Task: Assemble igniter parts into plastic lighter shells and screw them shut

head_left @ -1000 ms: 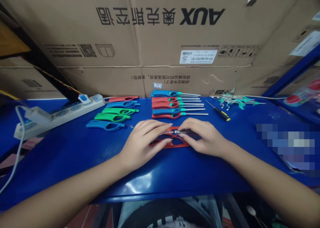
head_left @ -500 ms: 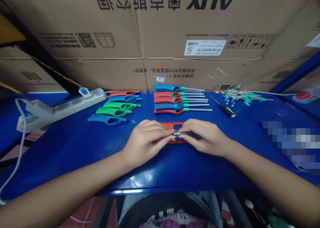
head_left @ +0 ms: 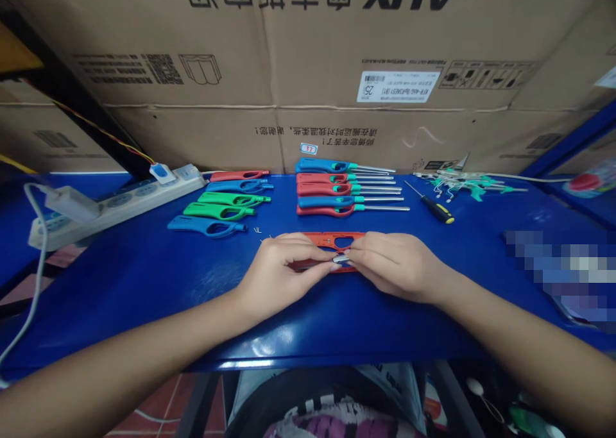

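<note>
Near the middle of the blue table, my left hand (head_left: pixel 283 274) is closed, thumb and fingers pinching one end of a small metal piece (head_left: pixel 341 258). My right hand (head_left: pixel 397 265) pinches the other end from the right, its fingertips almost touching the left ones. Just behind and under the fingers lies an orange-red plastic shell (head_left: pixel 320 239) with an oval opening. Both hands partly hide the shell and the metal piece. Beyond them is a stack of red and blue lighters (head_left: pixel 325 202) with metal rods pointing right.
Red, blue and green handle shells (head_left: pixel 205 226) lie at the left beside a white power strip (head_left: pixel 122 204). A screwdriver (head_left: pixel 437 210) and a pile of green and white parts (head_left: pixel 474 185) are at the back right. Cardboard (head_left: pixel 289 59) stands behind.
My right fingers have closed in around the metal piece, so less of it shows. More of the orange-red shell's oval opening is visible. The view has shifted slightly.
</note>
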`<control>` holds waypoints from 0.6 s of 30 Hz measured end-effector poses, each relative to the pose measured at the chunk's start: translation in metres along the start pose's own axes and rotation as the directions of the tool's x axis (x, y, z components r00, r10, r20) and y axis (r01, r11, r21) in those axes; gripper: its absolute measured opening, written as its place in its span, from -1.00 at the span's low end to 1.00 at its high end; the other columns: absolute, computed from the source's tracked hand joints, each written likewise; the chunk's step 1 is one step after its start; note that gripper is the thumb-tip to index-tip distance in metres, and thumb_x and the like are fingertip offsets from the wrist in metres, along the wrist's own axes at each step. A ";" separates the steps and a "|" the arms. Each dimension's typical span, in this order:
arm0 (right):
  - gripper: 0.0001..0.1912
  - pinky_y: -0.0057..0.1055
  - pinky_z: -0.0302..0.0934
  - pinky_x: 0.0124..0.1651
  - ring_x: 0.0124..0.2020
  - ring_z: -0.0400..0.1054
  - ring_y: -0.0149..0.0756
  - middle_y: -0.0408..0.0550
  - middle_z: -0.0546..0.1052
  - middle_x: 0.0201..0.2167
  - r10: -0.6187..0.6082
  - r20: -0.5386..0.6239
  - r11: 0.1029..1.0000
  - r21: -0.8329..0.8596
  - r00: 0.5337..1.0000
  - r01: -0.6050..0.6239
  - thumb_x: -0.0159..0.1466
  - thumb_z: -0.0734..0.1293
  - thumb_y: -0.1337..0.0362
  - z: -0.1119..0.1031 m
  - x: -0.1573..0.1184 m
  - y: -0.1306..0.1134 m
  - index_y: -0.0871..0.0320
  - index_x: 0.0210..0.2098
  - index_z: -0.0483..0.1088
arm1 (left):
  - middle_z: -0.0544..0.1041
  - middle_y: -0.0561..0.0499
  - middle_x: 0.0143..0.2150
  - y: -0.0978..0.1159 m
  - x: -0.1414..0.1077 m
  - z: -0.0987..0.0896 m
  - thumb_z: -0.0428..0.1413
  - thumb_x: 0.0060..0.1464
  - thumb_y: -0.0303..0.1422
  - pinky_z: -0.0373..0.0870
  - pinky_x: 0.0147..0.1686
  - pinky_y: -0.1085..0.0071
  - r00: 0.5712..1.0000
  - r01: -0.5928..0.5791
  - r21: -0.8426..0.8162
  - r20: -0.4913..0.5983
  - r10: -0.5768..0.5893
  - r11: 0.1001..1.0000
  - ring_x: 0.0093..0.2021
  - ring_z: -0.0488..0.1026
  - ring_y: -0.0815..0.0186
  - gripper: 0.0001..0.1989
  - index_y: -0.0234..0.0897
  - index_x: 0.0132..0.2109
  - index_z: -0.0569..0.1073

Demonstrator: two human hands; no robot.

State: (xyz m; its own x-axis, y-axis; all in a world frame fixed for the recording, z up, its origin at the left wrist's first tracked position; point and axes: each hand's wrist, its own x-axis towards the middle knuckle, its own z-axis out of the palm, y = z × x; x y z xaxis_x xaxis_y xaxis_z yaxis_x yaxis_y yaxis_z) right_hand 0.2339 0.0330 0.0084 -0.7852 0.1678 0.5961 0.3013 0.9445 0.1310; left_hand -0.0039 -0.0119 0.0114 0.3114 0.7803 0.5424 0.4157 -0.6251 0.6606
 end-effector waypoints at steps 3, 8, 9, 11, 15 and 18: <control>-0.87 -0.34 0.39 -0.26 -0.24 0.50 -0.22 0.05 0.60 -0.24 0.116 0.108 0.979 0.156 0.987 -0.132 0.39 0.23 0.38 0.000 0.003 -0.003 0.14 -0.14 0.41 | 0.68 0.02 -0.36 -0.002 -0.001 0.001 0.32 0.13 -0.36 0.49 -0.31 0.36 1.000 -0.028 0.026 -0.001 0.028 0.999 -0.37 0.57 0.30 -0.96 -0.21 -0.25 0.67; -0.86 -0.38 0.34 -0.20 -0.24 0.45 -0.28 -0.01 0.57 -0.21 0.232 0.358 0.837 0.400 0.904 -0.373 0.37 0.27 0.31 -0.003 0.007 -0.005 0.13 -0.09 0.41 | 0.69 0.03 -0.29 -0.010 -0.006 0.005 0.27 0.19 -0.38 0.44 -0.20 0.31 0.986 -0.159 0.130 0.074 0.151 0.979 -0.27 0.60 0.27 -0.92 -0.21 -0.17 0.64; -0.88 -0.39 0.32 -0.22 -0.27 0.44 -0.30 -0.03 0.56 -0.24 0.231 0.377 0.820 0.422 0.897 -0.388 0.37 0.28 0.30 -0.003 0.008 -0.003 0.14 -0.13 0.43 | 0.69 0.02 -0.27 -0.011 -0.007 0.006 0.26 0.19 -0.36 0.44 -0.17 0.30 0.983 -0.165 0.140 0.098 0.153 0.976 -0.24 0.60 0.26 -0.89 -0.22 -0.13 0.63; -0.90 -0.42 0.26 -0.28 -0.35 0.39 -0.36 -0.07 0.52 -0.34 0.236 0.389 0.786 0.462 0.890 -0.410 0.36 0.30 0.28 -0.004 0.008 0.001 0.16 -0.23 0.44 | 0.69 -0.01 -0.19 -0.011 -0.007 0.007 0.28 0.17 -0.31 0.47 -0.12 0.27 0.984 -0.138 0.140 0.135 0.119 0.980 -0.19 0.59 0.23 -0.80 -0.23 -0.06 0.61; -0.76 -0.46 0.15 -0.35 -0.45 0.28 -0.43 -0.16 0.40 -0.45 0.284 0.378 0.752 0.482 0.881 -0.449 0.40 0.29 0.18 -0.006 0.005 0.016 0.17 -0.35 0.40 | 0.64 -0.07 0.00 -0.010 -0.005 0.005 0.31 0.12 -0.26 0.50 -0.03 0.26 0.988 -0.031 0.142 0.152 0.009 0.989 -0.07 0.57 0.19 -0.57 -0.23 0.12 0.51; -0.63 -0.47 0.05 -0.39 -0.51 0.16 -0.47 -0.22 0.27 -0.52 0.333 0.350 0.760 0.450 0.876 -0.469 0.45 0.22 0.14 -0.009 0.001 0.026 0.15 -0.47 0.26 | 0.65 -0.04 -0.05 -0.010 -0.004 0.002 0.28 0.14 -0.27 0.53 -0.09 0.31 0.989 0.055 0.145 0.129 -0.074 0.988 -0.13 0.58 0.23 -0.56 -0.22 0.15 0.50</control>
State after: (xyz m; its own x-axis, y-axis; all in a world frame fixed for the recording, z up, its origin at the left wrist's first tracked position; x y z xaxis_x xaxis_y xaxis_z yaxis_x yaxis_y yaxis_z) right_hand 0.2457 0.0556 0.0197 -0.7765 0.5604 0.2883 0.3536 0.7661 -0.5368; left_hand -0.0078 -0.0088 0.0014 0.3869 0.8207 0.4204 0.5520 -0.5714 0.6073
